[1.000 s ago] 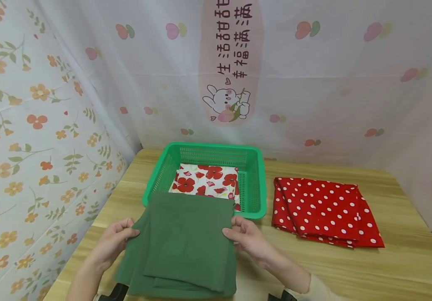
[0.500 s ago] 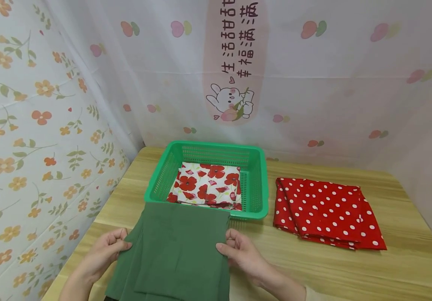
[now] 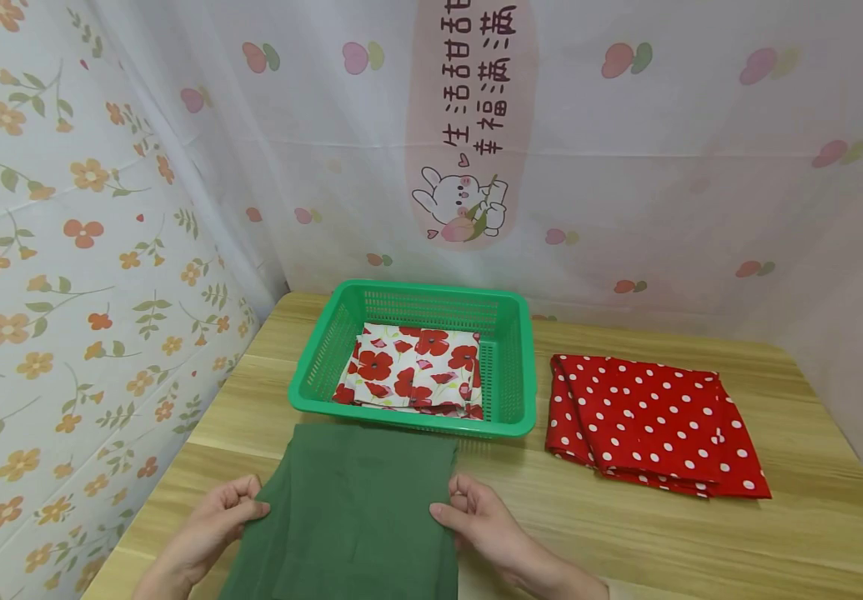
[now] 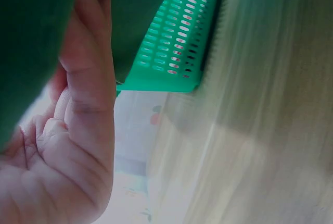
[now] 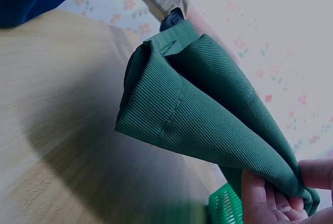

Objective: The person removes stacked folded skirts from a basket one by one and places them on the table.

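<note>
A folded dark green cloth (image 3: 363,508) hangs between my two hands in front of the basket, its near part cut off by the bottom of the head view. My left hand (image 3: 213,529) pinches its left edge between thumb and fingers. On the opposite edge, my right hand (image 3: 487,529) pinches it the same way. The right wrist view shows the cloth (image 5: 208,114) in several layers, held up over the table with its shadow below. In the left wrist view the left hand (image 4: 78,125) has its fingertips hidden behind the fabric.
A green plastic basket (image 3: 509,408) stands at the back of the wooden table (image 3: 626,542), with a folded poppy-print cloth (image 3: 416,371) inside. To its right lies a folded red polka-dot cloth (image 3: 652,421). Printed curtains (image 3: 589,192) hang behind and at the left.
Both hands have drawn the green cloth back toward the body and down, away from the basket. The basket's front rim and the poppy-print cloth now show fully. The camera view shifted slightly.
</note>
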